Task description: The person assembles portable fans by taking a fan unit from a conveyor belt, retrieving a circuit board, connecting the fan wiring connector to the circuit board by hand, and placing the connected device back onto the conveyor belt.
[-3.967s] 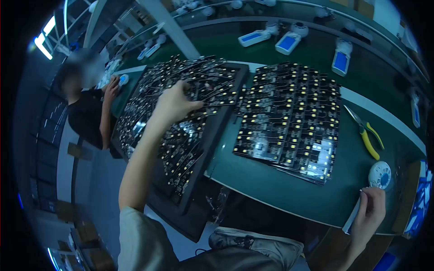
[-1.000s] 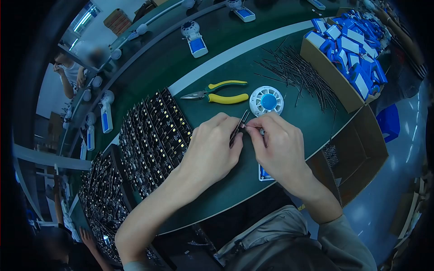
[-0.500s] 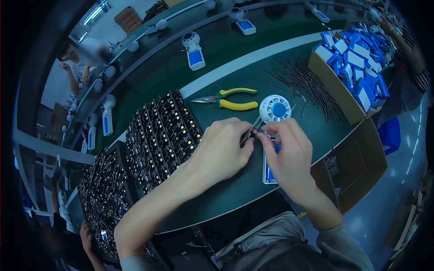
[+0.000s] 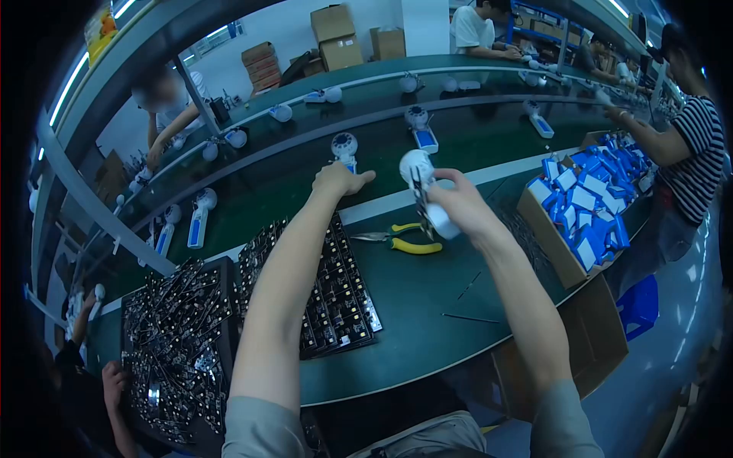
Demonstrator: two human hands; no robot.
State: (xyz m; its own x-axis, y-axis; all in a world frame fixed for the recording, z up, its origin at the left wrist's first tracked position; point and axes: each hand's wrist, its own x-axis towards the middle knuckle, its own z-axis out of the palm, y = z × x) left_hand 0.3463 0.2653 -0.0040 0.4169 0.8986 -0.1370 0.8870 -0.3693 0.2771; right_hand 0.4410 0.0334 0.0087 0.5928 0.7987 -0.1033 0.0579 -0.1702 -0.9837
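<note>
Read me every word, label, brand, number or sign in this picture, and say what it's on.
No word, brand, number or sign can be read.
Circuit boards: any print is too small.
White gadget in the right hand: no readable mark, blurred.
Blue-and-white packs: nothing legible.
Cardboard boxes at the back: any markings too small.
Pliers: no lettering visible.

An electronics assembly workshop is indicated by the green conveyor [image 4: 481,141] beyond the left hand [image 4: 338,180], circuit boards [image 4: 337,290] stacked behind that hand, and a striped-shirted worker [image 4: 693,149] past the right hand [image 4: 466,204].
</note>
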